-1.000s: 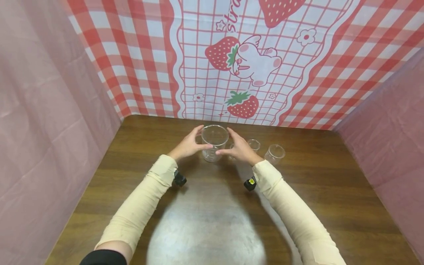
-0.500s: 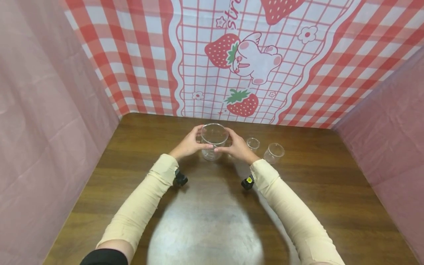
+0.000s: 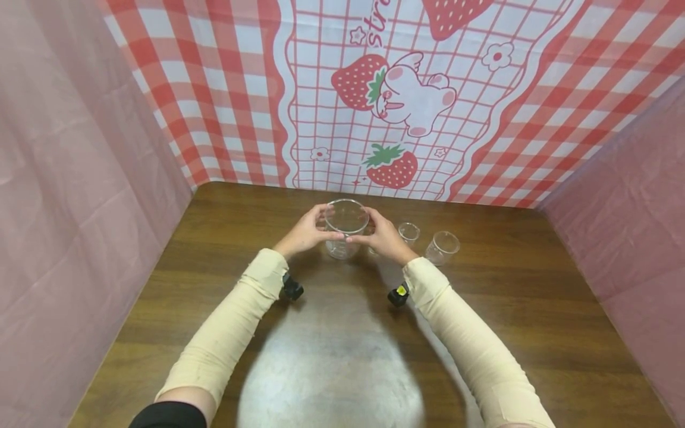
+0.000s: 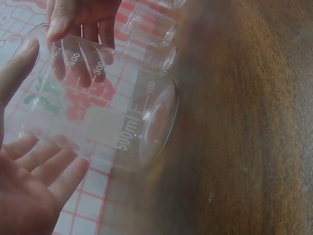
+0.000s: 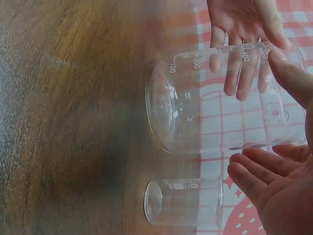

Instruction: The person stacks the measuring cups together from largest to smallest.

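A clear glass beaker (image 3: pixel 339 249) stands upright near the back of the wooden table, marked 500ml in the left wrist view. My left hand (image 3: pixel 306 233) grips its left side and my right hand (image 3: pixel 386 236) its right side. Both thumbs lie across the near wall, tips almost meeting, while the fingers reach round the sides. In the right wrist view, a small beaker (image 5: pixel 182 201) stands beside the large beaker (image 5: pixel 190 112), near my right fingers. The right hand mostly hides this small beaker in the head view.
Right of my right hand stand a small beaker (image 3: pixel 409 232) and a slightly larger one (image 3: pixel 443 248). A strawberry-print cloth (image 3: pixel 316 89) hangs behind the table's back edge. Pink curtains (image 3: pixel 69 208) flank both sides of the table (image 3: pixel 514 315).
Both hands have closed in on the large beaker, and the right hand shifted slightly left. The thumb tips came closer together. The beaker stays in about the same place.
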### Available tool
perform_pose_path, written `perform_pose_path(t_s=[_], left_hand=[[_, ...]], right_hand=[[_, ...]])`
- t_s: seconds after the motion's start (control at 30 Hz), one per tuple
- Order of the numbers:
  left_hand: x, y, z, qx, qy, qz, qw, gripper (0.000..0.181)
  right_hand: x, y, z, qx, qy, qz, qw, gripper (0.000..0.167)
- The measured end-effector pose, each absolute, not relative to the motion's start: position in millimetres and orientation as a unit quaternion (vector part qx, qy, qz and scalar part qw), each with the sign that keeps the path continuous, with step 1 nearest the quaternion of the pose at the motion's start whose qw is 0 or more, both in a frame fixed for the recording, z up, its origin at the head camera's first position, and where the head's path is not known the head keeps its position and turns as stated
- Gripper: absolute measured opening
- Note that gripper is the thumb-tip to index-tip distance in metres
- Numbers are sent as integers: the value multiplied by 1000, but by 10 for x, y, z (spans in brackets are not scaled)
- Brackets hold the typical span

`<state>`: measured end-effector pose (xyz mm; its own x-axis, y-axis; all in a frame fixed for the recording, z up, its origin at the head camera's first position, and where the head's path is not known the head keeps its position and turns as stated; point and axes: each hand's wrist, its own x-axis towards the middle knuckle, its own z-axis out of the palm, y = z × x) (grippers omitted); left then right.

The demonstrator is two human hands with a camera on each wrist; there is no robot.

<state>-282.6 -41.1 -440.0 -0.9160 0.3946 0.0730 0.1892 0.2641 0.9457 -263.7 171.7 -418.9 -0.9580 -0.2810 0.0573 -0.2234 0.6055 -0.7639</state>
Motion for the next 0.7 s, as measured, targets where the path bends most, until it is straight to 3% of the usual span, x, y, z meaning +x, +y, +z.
perform_pose_path(t_s=[0.7], left_hand=[[-2789, -411, -4383, 175, 780, 597, 74, 76]], right_hand=[[-2575, 1684, -4161, -141, 882, -448, 30, 79]])
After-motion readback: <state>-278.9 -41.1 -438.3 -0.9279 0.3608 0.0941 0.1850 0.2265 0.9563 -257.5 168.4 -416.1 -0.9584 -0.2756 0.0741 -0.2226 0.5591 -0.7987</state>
